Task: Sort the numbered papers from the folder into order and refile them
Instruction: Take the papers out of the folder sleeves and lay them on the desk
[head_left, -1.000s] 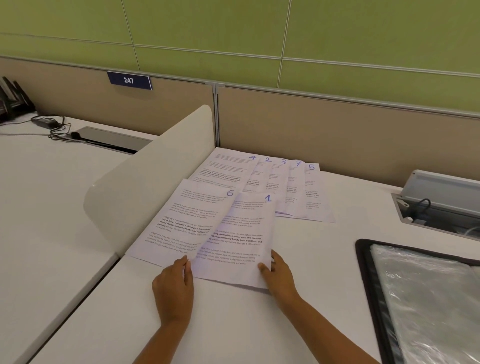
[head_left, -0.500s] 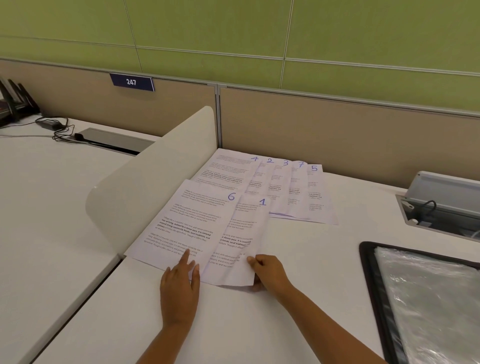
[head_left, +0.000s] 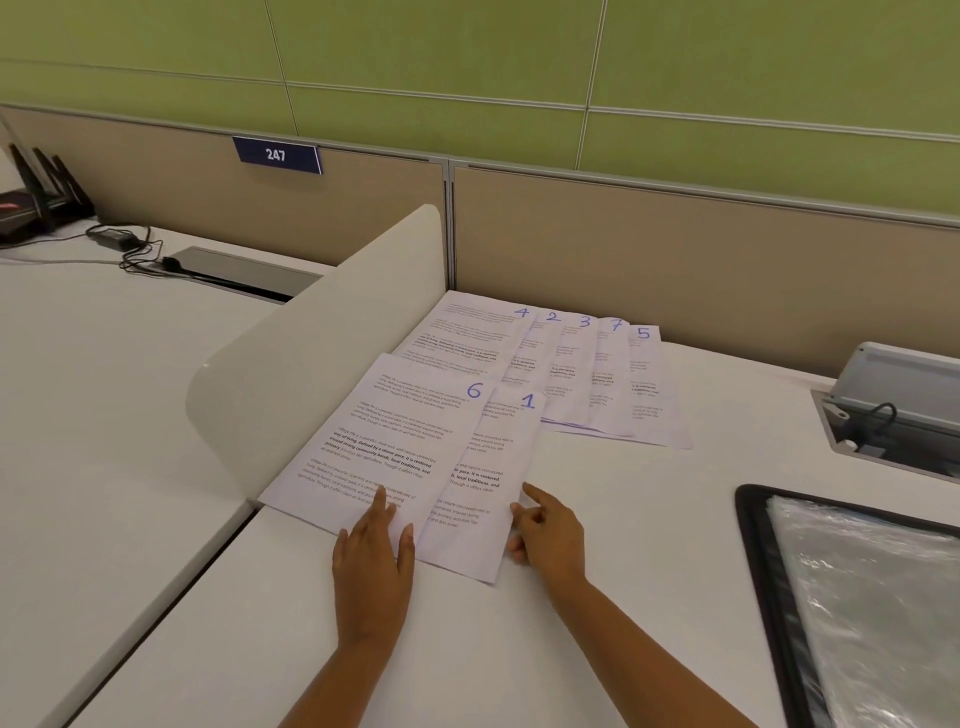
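Bare table (head_left: 597, 499) open between sheet 1 (head_left: 467, 499) and folder (head_left: 852, 597). Blocked left by curved divider (head_left: 311, 374), behind by partition wall (head_left: 675, 249); fanned papers (head_left: 582, 374) along it, cable box (head_left: 893, 410) far right.

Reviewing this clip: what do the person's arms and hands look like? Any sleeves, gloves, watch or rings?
Both forearms are bare as far as the frame shows, with no sleeve in view. The left hand and right hand wear no gloves. No watch, bracelet or ring shows on either wrist or on the visible fingers. No markings or cables on them.
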